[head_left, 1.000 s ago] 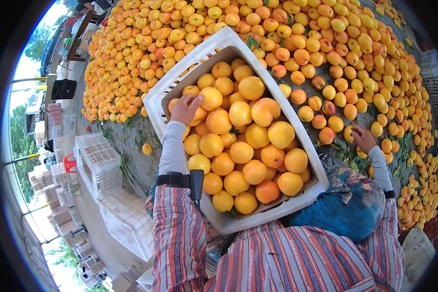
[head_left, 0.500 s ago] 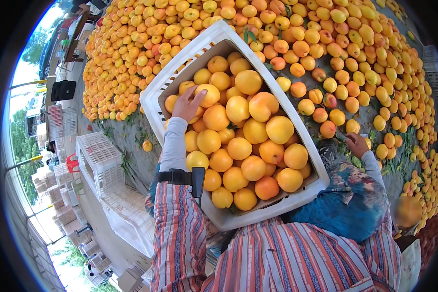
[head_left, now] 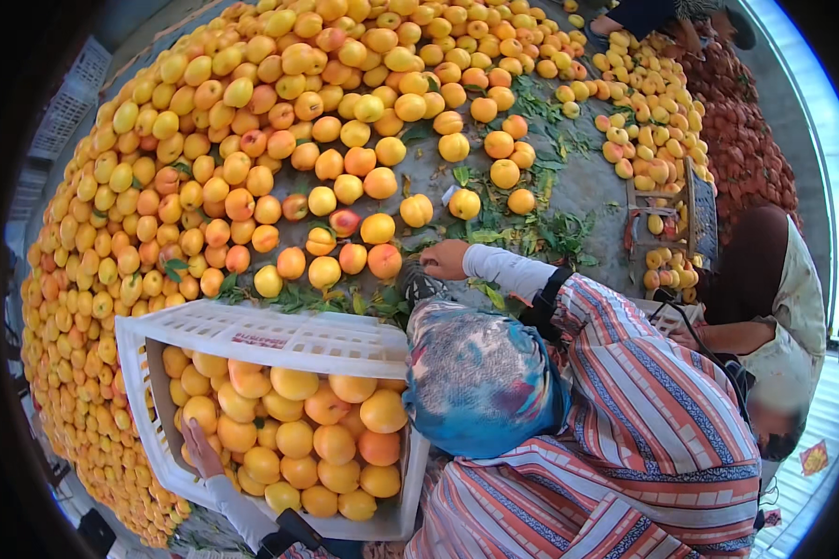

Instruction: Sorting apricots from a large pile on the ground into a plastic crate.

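Note:
A white plastic crate (head_left: 280,328) with slotted sides and a cardboard lining is filled with large yellow-orange fruit (head_left: 295,438), like peaches or nectarines. My left hand (head_left: 200,449) lies with its fingers stretched out against the fruit at the crate's left end, gripping none of it. Beyond the crate, my right hand (head_left: 445,260) is low over the ground, beside loose fruit (head_left: 384,262) and green leaves. Its fingers are curled, and what they hold, if anything, is hidden. A blue patterned cloth (head_left: 480,373) covers my bent knee between crate and right arm.
A big heap of the same fruit (head_left: 186,121) spreads across the far ground and left. At right are a small low wooden-framed seat (head_left: 673,219), another person (head_left: 764,307) and a pile of red net-like sacks (head_left: 736,130). White crates (head_left: 70,98) stand far left.
The view has swung right, so the crate now appears lower left. My left hand has gone from curling over one fruit to lying flat at the crate's end. My right hand stays low.

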The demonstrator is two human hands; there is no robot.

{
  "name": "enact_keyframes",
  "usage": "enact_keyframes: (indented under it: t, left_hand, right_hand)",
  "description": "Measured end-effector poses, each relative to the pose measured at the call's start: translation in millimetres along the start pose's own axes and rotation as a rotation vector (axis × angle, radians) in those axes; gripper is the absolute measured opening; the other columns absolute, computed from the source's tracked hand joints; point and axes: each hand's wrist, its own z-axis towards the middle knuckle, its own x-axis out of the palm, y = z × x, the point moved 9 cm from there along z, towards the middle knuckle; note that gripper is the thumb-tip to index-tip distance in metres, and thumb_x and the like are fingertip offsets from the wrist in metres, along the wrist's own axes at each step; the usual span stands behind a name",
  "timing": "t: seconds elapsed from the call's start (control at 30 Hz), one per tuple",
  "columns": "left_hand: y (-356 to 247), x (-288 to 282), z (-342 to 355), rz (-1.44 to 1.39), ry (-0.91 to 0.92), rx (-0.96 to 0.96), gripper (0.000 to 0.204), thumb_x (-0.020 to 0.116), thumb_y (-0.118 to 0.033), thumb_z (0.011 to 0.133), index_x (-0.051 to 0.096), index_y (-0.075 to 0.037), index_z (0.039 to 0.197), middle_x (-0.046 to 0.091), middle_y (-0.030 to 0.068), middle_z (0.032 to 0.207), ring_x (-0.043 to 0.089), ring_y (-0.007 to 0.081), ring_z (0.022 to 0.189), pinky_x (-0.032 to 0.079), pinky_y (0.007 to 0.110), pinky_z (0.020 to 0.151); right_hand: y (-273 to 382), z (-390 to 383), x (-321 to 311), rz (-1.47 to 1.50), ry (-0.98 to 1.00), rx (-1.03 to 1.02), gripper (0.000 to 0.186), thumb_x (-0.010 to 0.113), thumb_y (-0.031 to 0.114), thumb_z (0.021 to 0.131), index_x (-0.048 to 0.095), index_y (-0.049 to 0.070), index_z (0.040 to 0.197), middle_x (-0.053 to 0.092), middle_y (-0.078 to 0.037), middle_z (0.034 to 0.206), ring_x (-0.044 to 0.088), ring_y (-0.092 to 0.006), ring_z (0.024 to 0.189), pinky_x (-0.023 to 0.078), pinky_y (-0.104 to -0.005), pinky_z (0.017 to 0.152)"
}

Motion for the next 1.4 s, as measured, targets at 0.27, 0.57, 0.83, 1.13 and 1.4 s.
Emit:
enact_keyframes:
  t: [0.27,0.57,0.83,1.13,1.4]
  left_hand:
    - [-19.5,6.2,-16.8,0.003,-0.111,-0.037,0.058,0.037,-0.041,0.092,0.035,0.001,0.133,0.038,0.0187,0.134,0.039,0.0280,0.121,0.029,0.034,0.101]
    - [-30.1,5.6,-23.4,0.018,-0.142,-0.068,0.058,0.037,-0.041,0.093,0.034,0.001,0.133,0.038,0.0187,0.134,0.038,0.0281,0.122,0.029,0.034,0.101]
    - [-30.2,-2.6,-29.8,0.005,-0.174,-0.080,0.057,0.036,-0.040,0.093,0.034,0.001,0.133,0.038,0.0188,0.134,0.038,0.0281,0.122,0.029,0.034,0.101]
    - [-27.2,-6.4,-31.1,-0.007,-0.191,-0.069,0.057,0.036,-0.040,0.093,0.034,0.001,0.133,0.037,0.0188,0.134,0.038,0.0282,0.122,0.029,0.035,0.101]
    - [-38.4,-3.5,-31.8,-0.031,-0.197,-0.022,0.057,0.035,-0.039,0.093,0.034,0.001,0.133,0.037,0.0188,0.135,0.037,0.0283,0.123,0.029,0.035,0.101]
  right_hand:
    - [-47.5,-60.0,-4.0,0.184,-0.198,0.122,0.030,0.049,0.030,0.082,0.057,0.007,0.101,0.063,-0.015,0.090,0.059,-0.0337,0.083,0.047,-0.0417,0.073]
    - [-187.5,-105.1,-96.6,0.394,-0.785,0.630,0.033,0.054,0.027,0.082,0.057,0.002,0.102,0.062,-0.015,0.099,0.060,-0.0286,0.091,0.046,-0.0357,0.081]
    - [-174.3,8.0,-158.0,0.101,-0.795,0.689,0.065,0.063,0.044,0.074,0.045,0.001,0.119,0.052,-0.018,0.114,0.050,-0.0305,0.109,0.043,-0.0370,0.090]
    - [-154.1,45.7,-155.9,1.105,-0.644,0.277,0.069,0.059,0.054,0.075,0.045,0.003,0.120,0.056,-0.015,0.111,0.056,-0.0316,0.100,0.048,-0.0371,0.079]
    - [-9.8,30.8,-156.2,1.947,-0.104,-0.235,0.056,0.049,0.049,0.085,0.045,0.006,0.121,0.056,-0.014,0.109,0.056,-0.0349,0.097,0.051,-0.0336,0.066]
